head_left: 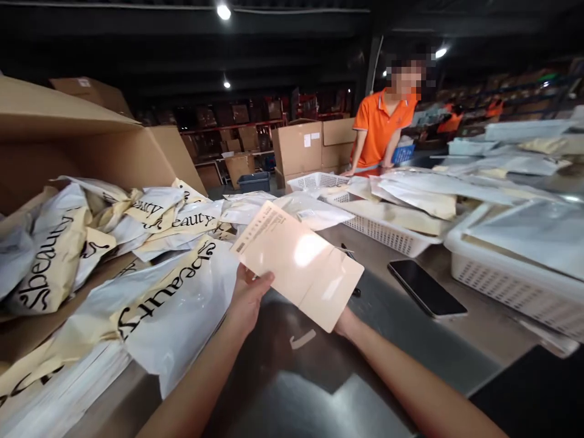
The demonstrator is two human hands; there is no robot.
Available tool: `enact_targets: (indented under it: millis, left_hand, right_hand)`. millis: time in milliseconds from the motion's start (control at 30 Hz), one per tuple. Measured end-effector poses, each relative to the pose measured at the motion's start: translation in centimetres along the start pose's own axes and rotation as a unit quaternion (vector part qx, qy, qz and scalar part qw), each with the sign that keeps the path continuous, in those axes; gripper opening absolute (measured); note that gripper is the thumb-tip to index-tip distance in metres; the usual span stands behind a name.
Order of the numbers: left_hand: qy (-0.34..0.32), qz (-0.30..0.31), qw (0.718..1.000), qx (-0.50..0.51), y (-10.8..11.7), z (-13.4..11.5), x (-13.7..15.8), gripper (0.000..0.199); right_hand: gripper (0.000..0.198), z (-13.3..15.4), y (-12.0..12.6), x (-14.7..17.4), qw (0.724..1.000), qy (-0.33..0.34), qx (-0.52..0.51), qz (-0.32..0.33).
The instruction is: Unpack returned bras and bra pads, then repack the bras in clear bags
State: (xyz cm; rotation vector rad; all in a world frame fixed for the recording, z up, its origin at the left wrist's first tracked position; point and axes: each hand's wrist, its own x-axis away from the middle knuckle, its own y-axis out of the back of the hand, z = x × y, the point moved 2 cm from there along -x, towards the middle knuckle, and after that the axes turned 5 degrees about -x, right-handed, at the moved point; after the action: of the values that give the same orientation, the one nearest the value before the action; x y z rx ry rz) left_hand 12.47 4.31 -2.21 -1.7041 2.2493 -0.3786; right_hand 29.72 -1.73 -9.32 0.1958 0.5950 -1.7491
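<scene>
I am holding a flat, glossy, cream-coloured rectangular package [301,267] above a shiny grey metal counter [260,359], to the left of a black-screened smartphone [427,289]. My left hand [249,298] is pinching the package's near left edge, thumb on top. My right hand [345,323] is reaching beneath the end nearer the phone; its fingers are hidden, so I cannot tell whether they are gripping or only propping. I am judging that light, even edge pressure suits this slick surface best, with my thumb sparing the print and a slight tilt shedding the bright glare.

Small dark print and a row of symbols are running along the end farther from the phone, too tiny for reading. Much farther left of the phone, a large white-and-cream plastic bag [201,310] is showing "beauty" in black script after a curling, S-like mark. Beyond the phone, a white perforated plastic basket [378,233] is holding pale packets.
</scene>
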Motion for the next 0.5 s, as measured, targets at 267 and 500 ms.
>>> enact_targets:
  millis: [267,500]
  left_hand:
    - [0.032,-0.12,0.987,0.097,1.7,-0.9,-1.9,0.069]
    - [-0.081,-0.246,0.964,0.063,6.3,-5.3,-3.8,0.047]
  right_hand:
    - [0.036,1.5,2.2,-1.4,0.974,-0.175,-0.128,-0.061]
    - [0.05,2.7,5.0,-3.0,0.934,-0.151,-0.198,-0.255]
